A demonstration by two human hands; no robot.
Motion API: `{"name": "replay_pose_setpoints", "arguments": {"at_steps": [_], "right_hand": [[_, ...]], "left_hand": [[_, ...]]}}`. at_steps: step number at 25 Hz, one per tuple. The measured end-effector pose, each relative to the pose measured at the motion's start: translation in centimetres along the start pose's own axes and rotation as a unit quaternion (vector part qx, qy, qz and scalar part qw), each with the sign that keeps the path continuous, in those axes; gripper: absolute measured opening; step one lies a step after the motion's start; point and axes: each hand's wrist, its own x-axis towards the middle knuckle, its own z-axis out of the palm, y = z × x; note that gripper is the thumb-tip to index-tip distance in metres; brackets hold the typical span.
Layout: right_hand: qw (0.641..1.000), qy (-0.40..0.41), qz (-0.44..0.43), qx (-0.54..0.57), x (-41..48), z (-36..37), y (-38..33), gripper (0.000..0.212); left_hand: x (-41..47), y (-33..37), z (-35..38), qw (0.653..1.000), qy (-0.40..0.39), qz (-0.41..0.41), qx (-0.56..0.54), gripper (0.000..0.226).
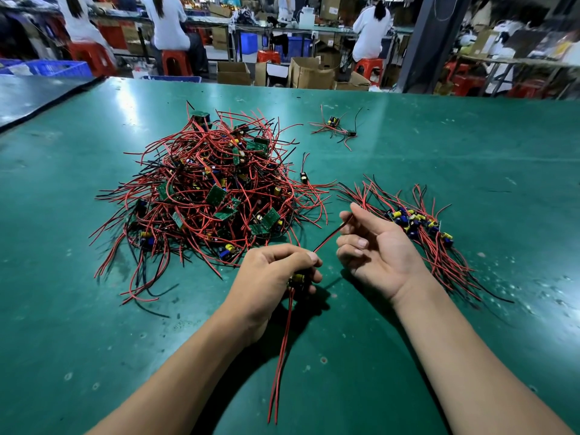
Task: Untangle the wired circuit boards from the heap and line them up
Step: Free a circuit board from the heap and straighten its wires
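A big tangled heap (213, 189) of small green circuit boards with red and black wires lies on the green table (470, 146), left of centre. My left hand (273, 274) grips one board (296, 281) with a yellow capacitor; its two red wires hang down toward me. A red and black wire pair (332, 234) runs from that board up to my right hand (376, 246), whose palm faces up with the wire's end pinched at its fingertips. Lined-up boards (417, 224) lie in a row just right of my right hand.
Two or three loose wired boards (337, 125) lie farther back on the table, and a single one (303, 177) sits beside the heap. Beyond the far edge are cardboard boxes (310, 73), red stools and seated people at other benches.
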Motion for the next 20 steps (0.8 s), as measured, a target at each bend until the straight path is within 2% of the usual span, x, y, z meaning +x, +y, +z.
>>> {"name": "replay_pose_setpoints", "arguments": {"at_steps": [2, 6, 10, 14, 17, 20], "right_hand": [[1.0, 0.022, -0.012, 0.019, 0.0, 0.0, -0.2, 0.02], [0.997, 0.006, 0.008, 0.076, -0.3, 0.2, -0.3, 0.024], [0.999, 0.017, -0.024, 0.028, -0.2, 0.2, -0.2, 0.029], [0.998, 0.023, -0.022, 0.059, 0.0, 0.0, -0.2, 0.029], [0.995, 0.018, -0.066, -0.075, 0.0, 0.2, 0.5, 0.03], [0.966, -0.051, -0.062, -0.244, -0.3, 0.2, 1.8, 0.03]], "left_hand": [[-0.1, 0.0, 0.0, 1.0, -0.001, -0.001, 0.003, 0.016], [-0.1, -0.1, 0.0, 1.0, -0.005, 0.002, 0.005, 0.016], [0.0, -0.2, -0.1, 1.0, 0.001, -0.004, 0.0, 0.016], [0.0, -0.1, 0.0, 1.0, -0.002, -0.004, 0.006, 0.017], [0.0, 0.0, -0.1, 1.0, 0.01, -0.009, -0.009, 0.019], [0.1, 0.0, -0.1, 1.0, 0.019, -0.008, -0.02, 0.016]]}}
